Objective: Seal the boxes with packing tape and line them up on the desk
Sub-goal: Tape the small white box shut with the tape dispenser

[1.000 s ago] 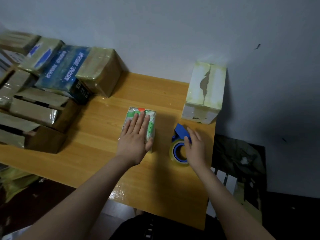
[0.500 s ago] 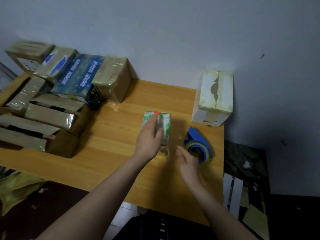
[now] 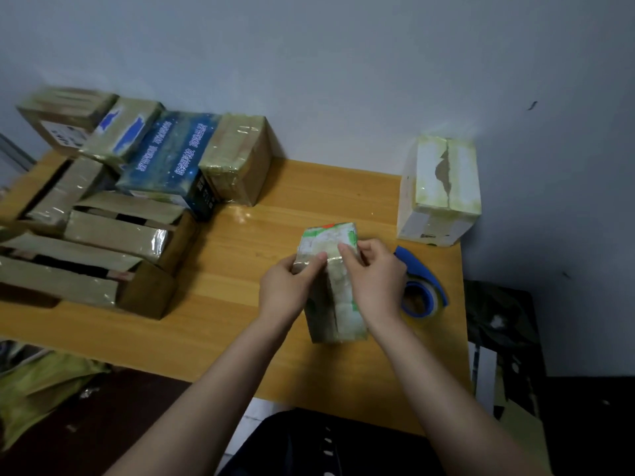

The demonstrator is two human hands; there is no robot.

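A small green-and-white box [image 3: 340, 304] was stood on end near the middle of the wooden desk [image 3: 240, 269] and was held from both sides near its top. Its left side was gripped by the left hand [image 3: 283, 292], the fingers being curled round that side and the thumb laid across the near face just under the top edge. The opposite side was taken by the right hand [image 3: 376, 285], whose thumb and fingertips were pinched on the upper edge, almost against the left thumb. The upper part of the box was thus enclosed between the two hands, while its lower half was left uncovered below them, with the base set on the desk. A glossy strip could be seen running down the near face.

A blue tape dispenser [image 3: 421, 269] was laid on the desk just beside the right hand and partly hidden behind it, touched by neither hand. A white box [image 3: 441, 187] was stood at the far right corner against the wall. Taped brown cardboard boxes [image 3: 103, 235] and a dark blue box [image 3: 171, 159] were piled at the left.
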